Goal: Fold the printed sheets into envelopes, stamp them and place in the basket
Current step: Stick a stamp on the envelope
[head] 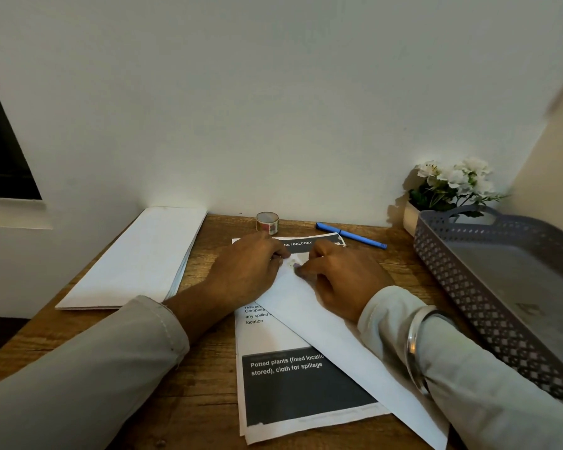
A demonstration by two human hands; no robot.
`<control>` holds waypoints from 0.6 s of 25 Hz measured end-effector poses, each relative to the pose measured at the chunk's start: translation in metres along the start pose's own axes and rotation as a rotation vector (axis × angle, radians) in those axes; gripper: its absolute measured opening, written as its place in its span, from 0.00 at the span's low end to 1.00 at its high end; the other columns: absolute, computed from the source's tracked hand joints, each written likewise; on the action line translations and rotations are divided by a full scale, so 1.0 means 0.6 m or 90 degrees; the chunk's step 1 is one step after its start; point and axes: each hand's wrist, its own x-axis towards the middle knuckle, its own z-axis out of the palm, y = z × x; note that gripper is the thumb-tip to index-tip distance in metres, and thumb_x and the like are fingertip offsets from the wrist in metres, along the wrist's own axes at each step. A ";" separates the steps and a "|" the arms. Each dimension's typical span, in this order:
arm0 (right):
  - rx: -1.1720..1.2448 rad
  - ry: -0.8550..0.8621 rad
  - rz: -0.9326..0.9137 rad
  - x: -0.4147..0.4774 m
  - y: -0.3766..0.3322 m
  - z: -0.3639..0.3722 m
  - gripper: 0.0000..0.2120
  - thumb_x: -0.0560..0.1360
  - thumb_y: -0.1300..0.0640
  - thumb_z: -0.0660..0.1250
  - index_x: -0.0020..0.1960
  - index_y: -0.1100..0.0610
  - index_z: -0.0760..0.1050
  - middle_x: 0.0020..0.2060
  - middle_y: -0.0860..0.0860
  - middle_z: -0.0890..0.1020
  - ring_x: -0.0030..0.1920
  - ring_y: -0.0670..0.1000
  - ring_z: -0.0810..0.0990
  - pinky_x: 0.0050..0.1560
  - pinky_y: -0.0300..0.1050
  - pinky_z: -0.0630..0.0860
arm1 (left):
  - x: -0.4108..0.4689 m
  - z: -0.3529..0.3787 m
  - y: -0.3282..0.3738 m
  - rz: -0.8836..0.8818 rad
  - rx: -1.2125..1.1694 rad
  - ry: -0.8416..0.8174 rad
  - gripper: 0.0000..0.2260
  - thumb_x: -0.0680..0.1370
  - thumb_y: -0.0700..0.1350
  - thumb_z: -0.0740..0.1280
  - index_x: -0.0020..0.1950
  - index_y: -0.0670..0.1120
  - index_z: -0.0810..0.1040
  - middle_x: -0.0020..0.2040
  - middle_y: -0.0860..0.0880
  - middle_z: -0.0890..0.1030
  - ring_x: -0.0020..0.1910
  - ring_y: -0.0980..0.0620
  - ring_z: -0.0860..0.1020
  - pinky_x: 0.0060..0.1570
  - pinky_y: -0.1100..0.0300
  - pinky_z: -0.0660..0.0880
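Wooden table (215, 401) against white wall | printed sheet (306, 381) lies centre, one corner folded diagonally across | right hand (338, 277) seems to pinch the flap's tip | left hand (251, 271) rests curled on the sheet, can't tell its grip | I'd align edges first, then crease outward firmly | basket (452, 287) at right.

It is a bit dim here. Soft light comes from my right, so the flowers (452, 178) throw a dark shadow left onto the wall (273, 108). Words on the printed sheet (306, 384) look sharp. The edges bend, and the top right corner is blurry.
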 end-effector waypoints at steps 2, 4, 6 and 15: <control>-0.011 -0.011 -0.008 0.004 -0.007 0.004 0.19 0.83 0.51 0.59 0.73 0.39 0.71 0.55 0.48 0.74 0.43 0.50 0.70 0.34 0.40 0.60 | 0.000 -0.001 -0.001 -0.003 -0.007 -0.001 0.12 0.82 0.48 0.64 0.63 0.54 0.81 0.60 0.52 0.79 0.58 0.52 0.76 0.54 0.56 0.75; -0.007 -0.012 0.006 0.007 -0.011 0.010 0.20 0.83 0.51 0.57 0.74 0.38 0.68 0.54 0.49 0.73 0.43 0.51 0.70 0.38 0.43 0.65 | -0.001 0.000 -0.001 -0.007 -0.012 0.000 0.11 0.82 0.48 0.64 0.62 0.54 0.82 0.58 0.52 0.79 0.57 0.52 0.76 0.53 0.56 0.75; 0.026 0.001 0.005 0.005 -0.005 0.010 0.18 0.84 0.49 0.58 0.72 0.38 0.72 0.51 0.47 0.73 0.46 0.52 0.75 0.40 0.45 0.68 | -0.003 0.001 0.001 -0.009 -0.008 0.001 0.11 0.82 0.48 0.64 0.62 0.55 0.82 0.59 0.52 0.79 0.57 0.52 0.77 0.52 0.58 0.75; -0.023 -0.038 0.034 0.003 -0.018 0.000 0.21 0.84 0.50 0.57 0.76 0.38 0.64 0.58 0.50 0.72 0.47 0.52 0.72 0.37 0.41 0.63 | 0.000 0.002 -0.002 -0.015 -0.003 -0.005 0.12 0.82 0.49 0.64 0.64 0.55 0.81 0.62 0.52 0.79 0.60 0.53 0.76 0.50 0.64 0.69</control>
